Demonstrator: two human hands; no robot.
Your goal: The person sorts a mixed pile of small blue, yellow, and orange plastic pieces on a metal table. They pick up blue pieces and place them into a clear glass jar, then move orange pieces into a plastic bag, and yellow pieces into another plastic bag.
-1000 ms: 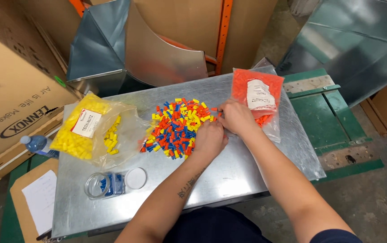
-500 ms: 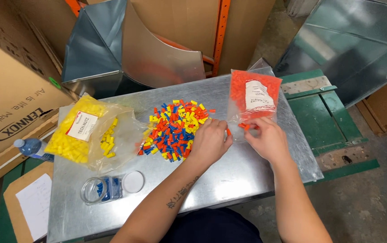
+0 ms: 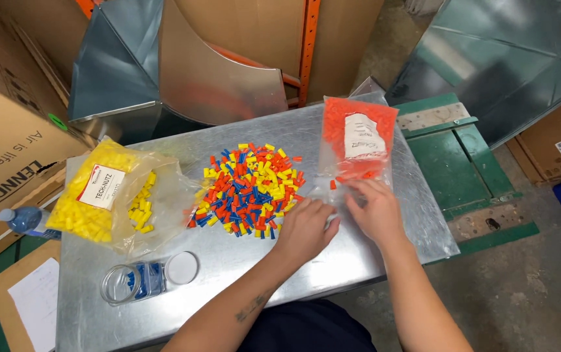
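Plastic this thin gives way wherever you press it, so treat the bag of orange caps [image 3: 357, 140] as soft and slippery: it looks light, sags at the slack end, and would likely spill if tipped toward its mouth. Your best hold is probably the clear, nearly empty lower edge, where there is loose film to pinch, not the packed upper part, which would shift under the fingers. The bag lies flat on the sheet-metal table [image 3: 228, 287], to the right of the mixed pile of caps [image 3: 252, 189], its near edge toward you. It is a clear pouch, dense with orange caps in its far half, with a white label on top and a few stray caps near the mouth. Your right hand [image 3: 377, 210] rests on that near edge, fingers curled down onto the film; whether it has actually pinched it you cannot tell from here. Your left hand [image 3: 306, 228] sits just beside it, at the pile's right edge, fingers bent and touching the bag's corner, with nothing clearly clasped. Farther left lie a bag of yellow caps [image 3: 108, 195] and a clear jar on its side [image 3: 130, 283].
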